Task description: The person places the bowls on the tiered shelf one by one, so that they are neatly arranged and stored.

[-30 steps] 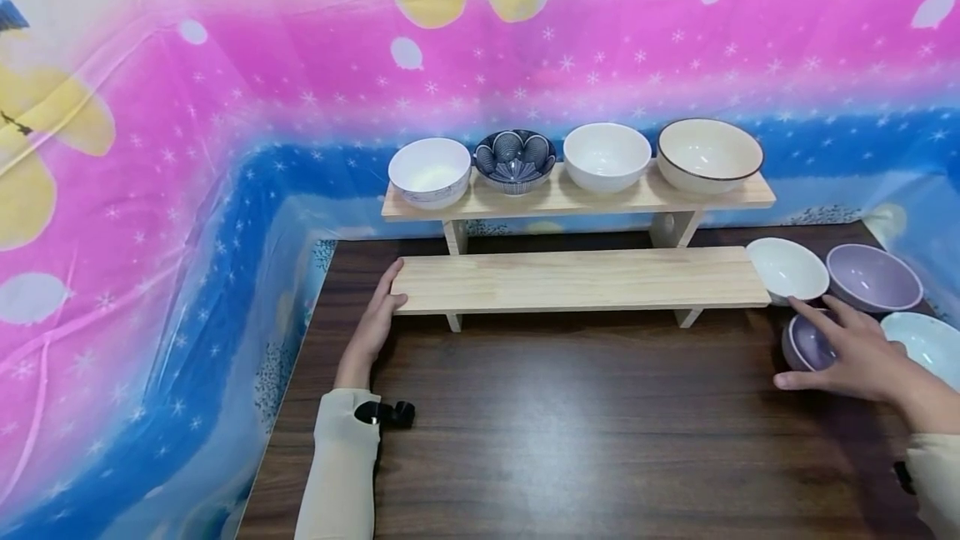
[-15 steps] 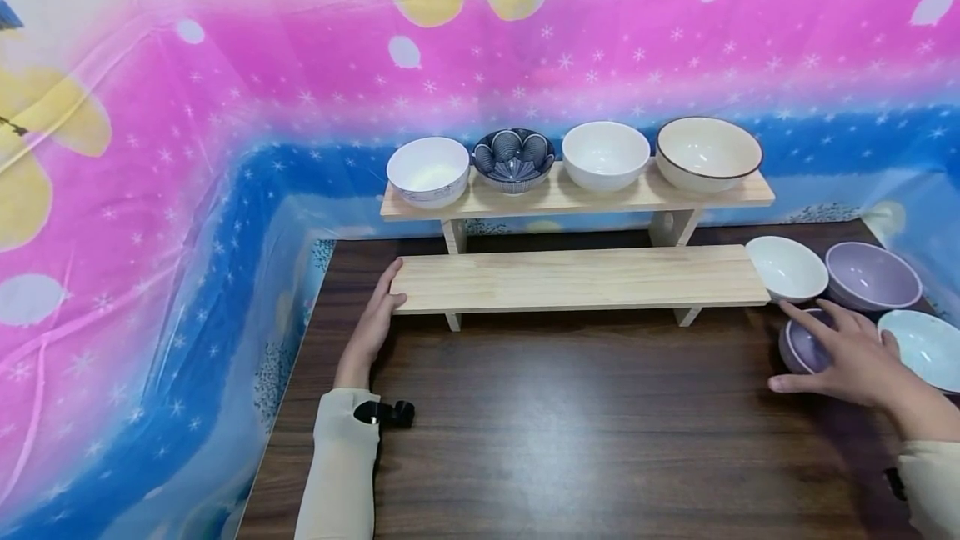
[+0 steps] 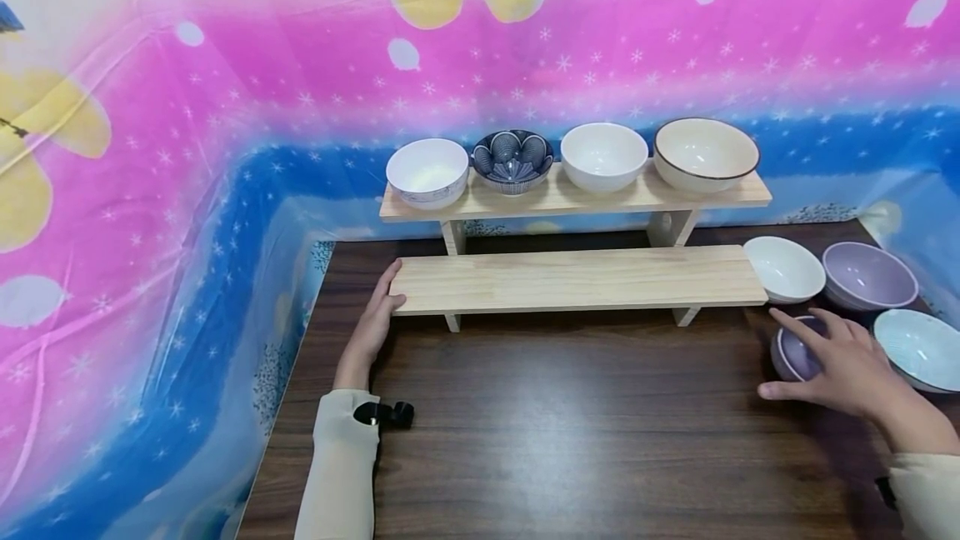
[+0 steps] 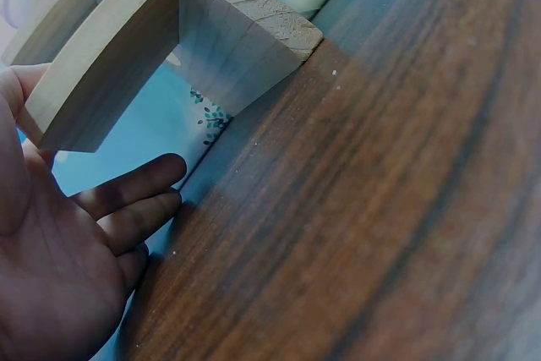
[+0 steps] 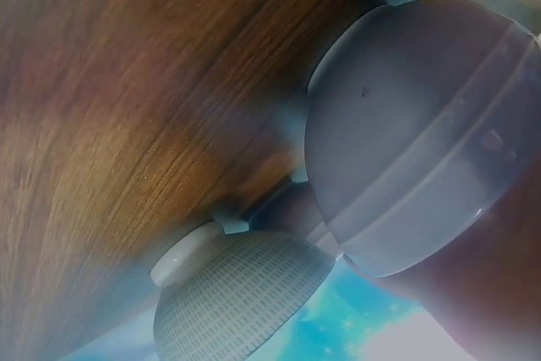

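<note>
My left hand (image 3: 372,319) grips the left end of the lower wooden shelf (image 3: 577,280) between thumb and forefinger. In the left wrist view, its other fingers (image 4: 139,188) extend below the board end (image 4: 93,82). At the right, my right hand (image 3: 851,365) is spread over a small purple bowl (image 3: 793,352), forefinger by the far rim, thumb in front and apart from it. Part of that bowl is hidden under the hand. The right wrist view shows the purple bowl's outside (image 5: 414,124) close up; where the fingers touch it is hard to tell.
A white bowl (image 3: 783,269), a larger purple bowl (image 3: 870,275) and a pale blue bowl (image 3: 918,348) stand close around the right hand. Several bowls line the upper shelf (image 3: 540,205). Behind hangs a patterned cloth (image 3: 480,65). The dark wooden table (image 3: 562,423) extends in front.
My right hand has moved a little left and nearer, and the small purple bowl has shifted slightly left with it. The left hand stays on the shelf end.
</note>
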Demonstrator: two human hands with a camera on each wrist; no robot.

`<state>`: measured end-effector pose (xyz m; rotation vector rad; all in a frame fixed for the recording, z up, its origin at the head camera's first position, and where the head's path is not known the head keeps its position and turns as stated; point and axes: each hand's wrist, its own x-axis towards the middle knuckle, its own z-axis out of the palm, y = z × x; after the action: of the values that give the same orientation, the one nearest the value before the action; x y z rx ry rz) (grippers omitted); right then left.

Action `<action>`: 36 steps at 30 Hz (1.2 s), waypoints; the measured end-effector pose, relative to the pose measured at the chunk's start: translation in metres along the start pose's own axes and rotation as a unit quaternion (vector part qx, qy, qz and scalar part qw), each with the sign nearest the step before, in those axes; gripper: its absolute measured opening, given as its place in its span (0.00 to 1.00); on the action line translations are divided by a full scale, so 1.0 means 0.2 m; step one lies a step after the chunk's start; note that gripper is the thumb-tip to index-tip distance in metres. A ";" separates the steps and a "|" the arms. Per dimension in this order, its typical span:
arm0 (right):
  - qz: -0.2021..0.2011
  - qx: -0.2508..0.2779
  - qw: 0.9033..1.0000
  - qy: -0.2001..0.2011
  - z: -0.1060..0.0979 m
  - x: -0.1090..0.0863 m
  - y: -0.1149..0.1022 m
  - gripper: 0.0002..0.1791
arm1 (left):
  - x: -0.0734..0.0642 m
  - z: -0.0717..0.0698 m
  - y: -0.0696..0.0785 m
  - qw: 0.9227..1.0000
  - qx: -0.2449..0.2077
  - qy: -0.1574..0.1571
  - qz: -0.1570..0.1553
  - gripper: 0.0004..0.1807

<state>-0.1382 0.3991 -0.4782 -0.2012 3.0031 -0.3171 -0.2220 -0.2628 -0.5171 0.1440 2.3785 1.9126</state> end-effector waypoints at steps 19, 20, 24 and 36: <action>0.009 0.024 0.995 -0.091 -0.09 0.00 -0.01 0.65 | 0.00 0.00 0.00 1.000 -0.001 0.000 0.005 0.38; 0.009 0.025 0.995 -0.091 -0.09 0.00 -0.01 0.64 | 0.00 0.00 0.00 1.000 -0.001 0.001 0.005 0.38; 0.005 0.028 0.996 -0.090 -0.09 0.00 -0.01 0.62 | 0.00 0.00 0.00 1.000 -0.001 0.002 0.001 0.37; -0.023 0.027 0.996 -0.082 -0.12 0.02 -0.02 0.60 | 0.00 0.00 0.00 1.000 -0.004 0.000 0.006 0.37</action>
<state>-0.1448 0.3988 -0.4551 -0.2770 2.8282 -0.3670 -0.2222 -0.2627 -0.5164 0.1581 2.3753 1.9252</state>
